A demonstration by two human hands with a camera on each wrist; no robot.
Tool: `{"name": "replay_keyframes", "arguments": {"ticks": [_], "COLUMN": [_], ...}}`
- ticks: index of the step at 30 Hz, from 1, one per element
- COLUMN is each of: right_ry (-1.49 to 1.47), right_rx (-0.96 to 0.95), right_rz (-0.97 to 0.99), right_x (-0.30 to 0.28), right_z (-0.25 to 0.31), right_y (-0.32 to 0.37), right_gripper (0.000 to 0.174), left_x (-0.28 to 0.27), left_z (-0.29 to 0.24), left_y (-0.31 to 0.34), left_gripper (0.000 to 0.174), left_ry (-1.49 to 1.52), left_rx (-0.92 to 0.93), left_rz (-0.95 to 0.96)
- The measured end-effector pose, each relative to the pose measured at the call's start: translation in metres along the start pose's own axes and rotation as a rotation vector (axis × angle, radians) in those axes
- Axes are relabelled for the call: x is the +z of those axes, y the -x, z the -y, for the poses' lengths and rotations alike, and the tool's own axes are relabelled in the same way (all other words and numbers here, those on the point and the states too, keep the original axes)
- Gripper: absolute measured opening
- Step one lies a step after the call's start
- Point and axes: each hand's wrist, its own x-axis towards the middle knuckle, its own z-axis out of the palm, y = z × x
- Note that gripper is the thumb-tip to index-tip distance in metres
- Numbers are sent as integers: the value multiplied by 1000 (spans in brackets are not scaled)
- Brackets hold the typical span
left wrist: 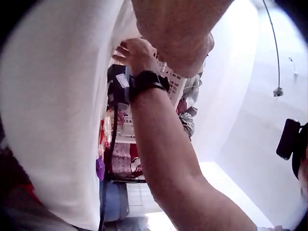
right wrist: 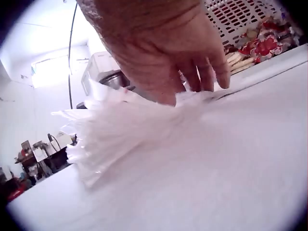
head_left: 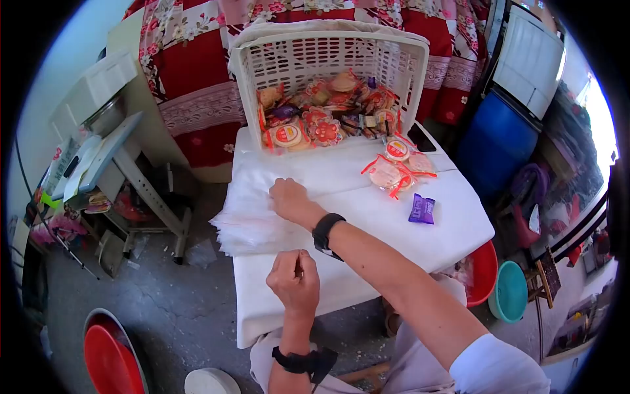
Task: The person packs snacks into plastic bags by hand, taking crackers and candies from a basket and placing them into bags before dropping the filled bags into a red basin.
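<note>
My right hand (head_left: 296, 200) is at a loose stack of thin clear plastic bags (head_left: 246, 226) on the white-covered table. In the right wrist view, the thumb and bent fingers of this hand (right wrist: 168, 57) pinch the upper part of the bags (right wrist: 115, 134), whose loose ends fan out to the left. My left hand (head_left: 294, 281) is curled into a fist over the table's near edge, close below the right hand, and nothing shows in it. In the left wrist view it fills the top (left wrist: 180, 33), in front of the right arm (left wrist: 166, 139).
A white plastic basket (head_left: 335, 39) lies on its side at the table's back, full of packaged cookies (head_left: 321, 128). Several wrapped cookies (head_left: 387, 174), a purple packet (head_left: 422, 209) and a phone (head_left: 421, 138) lie to the right. Red (head_left: 482, 276) and teal basins (head_left: 508, 292) stand below.
</note>
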Motion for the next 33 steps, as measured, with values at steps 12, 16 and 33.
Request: {"name": "replay_keyframes", "arguments": {"ticks": [12, 16, 33], "right_ry": [-230, 44, -311], "right_rx": [51, -79, 1], "right_rz": [-126, -9, -387], "right_x": [-56, -92, -108], "right_z": [-36, -48, -66], "right_y": [24, 103, 223], "right_gripper": [14, 14, 14], "left_x": [6, 7, 44], "left_z": [-9, -24, -15], "left_y": [6, 7, 41], "left_gripper": [11, 25, 3], "left_ry": [-58, -256, -264], "left_rx": [84, 392, 143], "left_rz": [97, 88, 707]}}
